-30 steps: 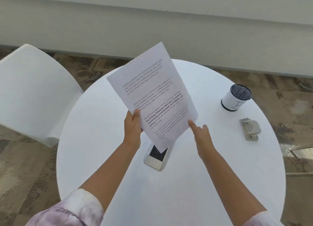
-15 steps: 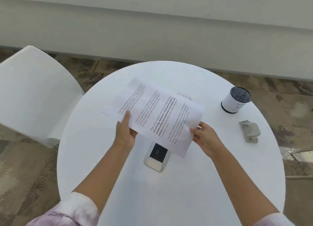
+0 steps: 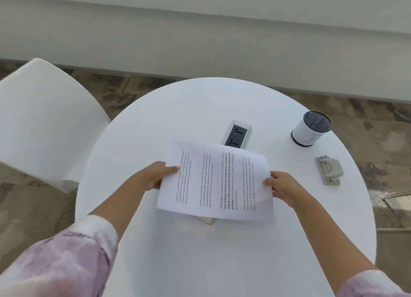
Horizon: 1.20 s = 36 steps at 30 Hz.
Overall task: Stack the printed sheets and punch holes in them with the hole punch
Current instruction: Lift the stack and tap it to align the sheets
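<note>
We look down from head height at a round white tabletop (image 3: pixel 222 263), with both of our forearms reaching out over it. Between our hands we hold the printed sheets (image 3: pixel 215 181), turned sideways so the lines of text run up and down, raised a little above the middle of the tabletop and bowed slightly upward. Our left hand (image 3: pixel 155 176) grips the left edge of the paper, thumb laid on top and the fingers hidden beneath it. Our right hand (image 3: pixel 283 188) pinches the right edge, thumb on top and fingers curled behind. The hole punch (image 3: pixel 329 169), grey and lying flat, sits well apart from the paper near the right edge of the tabletop. Just beyond it stands a white cylindrical cup (image 3: pixel 311 128) with a dark mesh rim. A power socket panel (image 3: pixel 236 135) is set into the tabletop just past the far edge of the paper, and a corner of something pale shows under the near edge. A white chair (image 3: pixel 42 123) stands to the left, on a mottled brown floor (image 3: pixel 378 129).
</note>
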Motion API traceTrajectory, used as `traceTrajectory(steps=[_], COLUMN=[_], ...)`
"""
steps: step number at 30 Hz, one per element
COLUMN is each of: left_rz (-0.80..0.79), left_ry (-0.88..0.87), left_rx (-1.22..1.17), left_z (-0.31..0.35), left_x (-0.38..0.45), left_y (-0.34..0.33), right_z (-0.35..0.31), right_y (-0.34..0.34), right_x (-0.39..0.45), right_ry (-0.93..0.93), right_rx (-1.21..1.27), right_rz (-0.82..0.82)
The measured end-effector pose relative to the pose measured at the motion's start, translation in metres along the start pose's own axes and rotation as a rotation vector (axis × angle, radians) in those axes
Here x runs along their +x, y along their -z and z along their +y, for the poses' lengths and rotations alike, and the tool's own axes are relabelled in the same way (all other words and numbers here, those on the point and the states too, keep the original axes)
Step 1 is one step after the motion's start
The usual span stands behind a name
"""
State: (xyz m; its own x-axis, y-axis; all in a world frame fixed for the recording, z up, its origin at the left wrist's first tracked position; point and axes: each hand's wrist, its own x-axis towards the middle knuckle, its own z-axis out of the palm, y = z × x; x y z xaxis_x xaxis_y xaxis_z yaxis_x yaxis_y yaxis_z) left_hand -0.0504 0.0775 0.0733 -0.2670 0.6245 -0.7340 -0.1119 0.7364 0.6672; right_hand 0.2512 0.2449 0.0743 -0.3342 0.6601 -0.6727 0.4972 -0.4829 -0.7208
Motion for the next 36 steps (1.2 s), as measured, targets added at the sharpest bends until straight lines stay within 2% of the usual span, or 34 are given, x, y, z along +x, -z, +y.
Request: traceTrajectory(steps=[4, 9, 12, 15, 18, 23, 27, 36], left_rz=[0.136, 0.309, 0.304, 0.31, 0.292, 0.32, 0.327, 0.373], left_ry=[-0.089, -0.398, -0.587, -0.692, -0.663, -0.547, -0.605, -0.609], left_rx=[0.042, -0.096, -0.213, -0.208, -0.211, -0.211, -0.227, -0.277], left_z=[-0.007, 0.006, 0.015, 0.017, 0.01, -0.003, 0.007, -0.005], left_x=[0.003, -0.009, -0.027, -0.038, -0.033, -0.019, -0.023, -0.022], left_y=[-0.025, -0.029, -0.03, -0.032, -0.037, -0.043, -0.049, -0.053], right_z=[0.007, -0.007, -0.015, -0.015, -0.008, 0.004, 0.004, 0.009], right_y=[-0.012, -0.009, -0.007, -0.009, -0.013, -0.024, -0.022, -0.021], right_x=[0.005, -0.006, -0.015, -0.019, -0.021, -0.015, -0.014, -0.013], right_ry=[0.034, 0.296, 0.466, 0.572, 0.624, 0.6, 0.664, 0.639], right_rx=[-0.091, -0.103, -0.077, -0.03, -0.041, -0.14, -0.138, -0.12], right_rz=[0.127, 0.296, 0.34, 0.352, 0.322, 0.341, 0.335, 0.375])
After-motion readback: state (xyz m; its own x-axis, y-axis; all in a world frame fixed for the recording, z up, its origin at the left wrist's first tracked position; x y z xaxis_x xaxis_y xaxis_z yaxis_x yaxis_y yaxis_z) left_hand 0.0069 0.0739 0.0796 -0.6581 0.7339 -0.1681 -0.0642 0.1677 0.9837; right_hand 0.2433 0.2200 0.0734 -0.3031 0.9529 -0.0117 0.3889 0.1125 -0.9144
